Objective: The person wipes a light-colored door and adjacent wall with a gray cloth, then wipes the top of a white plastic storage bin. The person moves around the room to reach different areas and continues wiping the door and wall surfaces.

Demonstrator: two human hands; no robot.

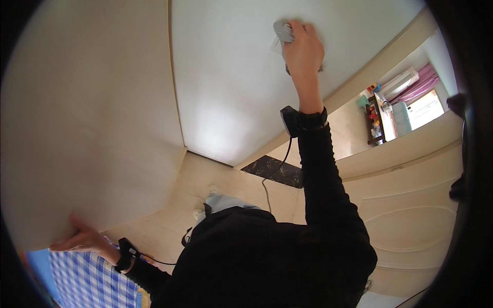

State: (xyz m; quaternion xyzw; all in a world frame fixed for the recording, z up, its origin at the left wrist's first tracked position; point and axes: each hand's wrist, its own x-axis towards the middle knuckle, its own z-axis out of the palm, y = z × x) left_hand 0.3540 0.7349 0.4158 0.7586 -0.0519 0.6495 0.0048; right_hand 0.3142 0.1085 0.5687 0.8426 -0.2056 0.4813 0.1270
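My right hand (304, 44) is raised against a white wall (223, 77). Bunched in its fingers is a grey cloth (284, 30), pressed to the wall surface. A pale rectangular plate, perhaps a switch plate (275, 45), shows partly beside the cloth; my hand hides the rest. Low on the left, my left hand (83, 236) rests with fingers apart at the lower edge of a large cream panel (92, 115). Whether that panel is a wardrobe side or another wall, I cannot tell. Each wrist carries a black strapped device with a cable.
To the right, a doorway frame (381, 46) opens onto a room with a dark shelf (373, 119) and a pink curtain (421, 82). A cream panelled door (408, 215) stands nearby. Blue-and-white checked fabric (88, 273) lies below my left hand. A black threshold (273, 171) crosses the floor.
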